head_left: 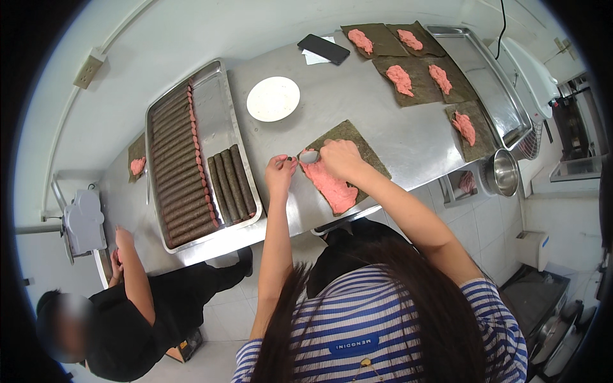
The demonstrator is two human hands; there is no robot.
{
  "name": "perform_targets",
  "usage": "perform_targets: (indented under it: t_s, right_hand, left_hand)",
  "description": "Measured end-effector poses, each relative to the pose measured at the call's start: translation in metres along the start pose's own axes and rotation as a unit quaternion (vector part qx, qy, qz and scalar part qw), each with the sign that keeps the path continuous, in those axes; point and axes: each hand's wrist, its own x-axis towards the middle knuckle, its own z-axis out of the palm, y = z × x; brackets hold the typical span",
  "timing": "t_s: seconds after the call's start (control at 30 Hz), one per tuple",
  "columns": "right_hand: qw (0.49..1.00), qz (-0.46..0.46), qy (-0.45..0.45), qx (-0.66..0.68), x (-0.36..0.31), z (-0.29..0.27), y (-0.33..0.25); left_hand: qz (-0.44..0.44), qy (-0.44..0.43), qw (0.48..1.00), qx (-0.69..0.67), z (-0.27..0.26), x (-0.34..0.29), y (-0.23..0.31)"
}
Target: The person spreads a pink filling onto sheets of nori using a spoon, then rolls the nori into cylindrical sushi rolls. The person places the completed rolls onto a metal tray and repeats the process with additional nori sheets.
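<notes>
A dark green seaweed sheet [361, 137] lies on the metal table in front of me, with pink minced paste [332, 188] spread in a thick band along its near left side. My right hand [340, 157] is closed round a metal spoon [310, 157], whose bowl rests at the far left end of the paste. Just left of the sheet, my left hand [281, 171] has its fingers drawn together near the spoon's tip. A small dark bit shows at those fingertips, too small to name.
A steel tray [231, 96] of seaweed rolls stands to the left, beside a white plate [273, 99] and a black phone [324, 49]. More seaweed sheets [418, 96] with paste lie at the right, near another tray [476, 60] and a steel bowl [503, 173]. A co-worker [140, 319] works at far left.
</notes>
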Motion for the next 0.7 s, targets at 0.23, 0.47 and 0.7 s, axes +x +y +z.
perform_targets:
  t_s: [0.23,0.47,0.7]
  right_hand:
    - [0.999,0.018,0.014,-0.024,0.012,-0.02,0.011]
    - [0.997,-0.031,-0.01,-0.065,0.01,-0.021,0.01]
    - [0.981,-0.159,0.035,-0.107,0.013,-0.02,0.029]
  left_hand:
    - [0.033,0.029,0.995,0.093,0.002,0.006,-0.003]
    - [0.083,0.092,0.967,0.221,0.002,0.019,-0.018]
    - [0.087,0.1,0.965,0.227,0.006,0.017,-0.014]
